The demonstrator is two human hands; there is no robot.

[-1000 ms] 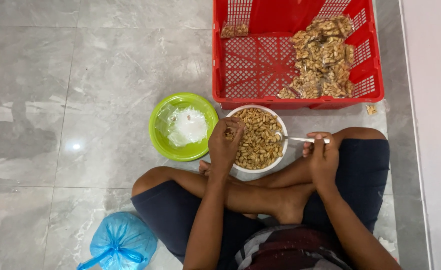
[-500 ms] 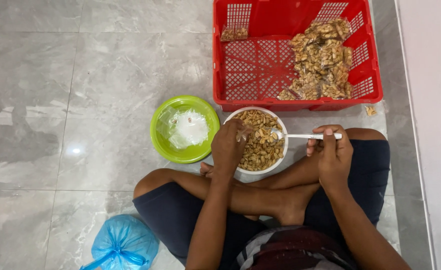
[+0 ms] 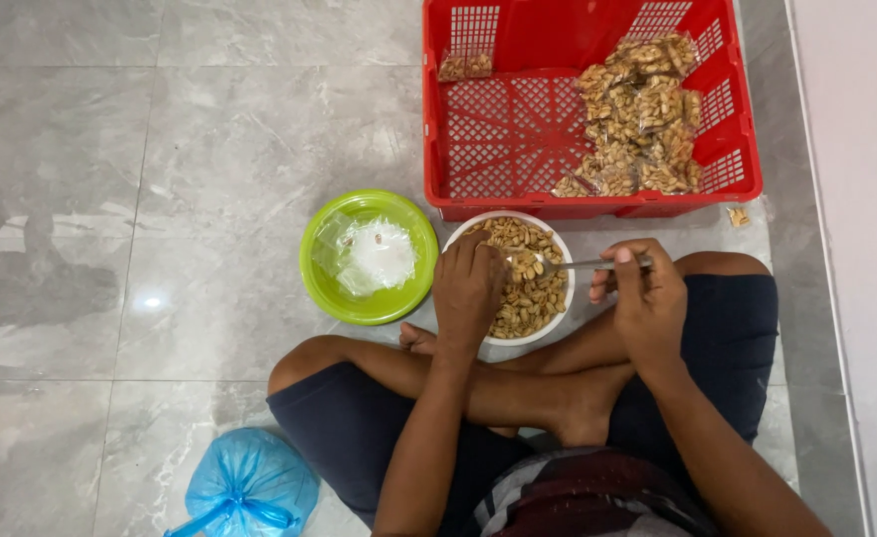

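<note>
While the left hand (image 3: pixel 468 288) rests over the white bowl (image 3: pixel 558 313) of peanuts (image 3: pixel 528 298), fingers curled on something unseen, the right hand (image 3: pixel 647 298), which pinches the spoon (image 3: pixel 583 265), has swung it from the rim into the nuts: scooping underway.

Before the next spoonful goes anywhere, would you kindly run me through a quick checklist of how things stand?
1. Spoon gripped by right hand: ok.
2. Spoon tip over the white bowl of peanuts: ok.
3. Left hand at the bowl's near rim: ok; whether it holds a bag: cannot tell.
4. Empty clear bags in the green bowl: ok.
5. Room in the red basket beside the filled packets: ok.
</note>
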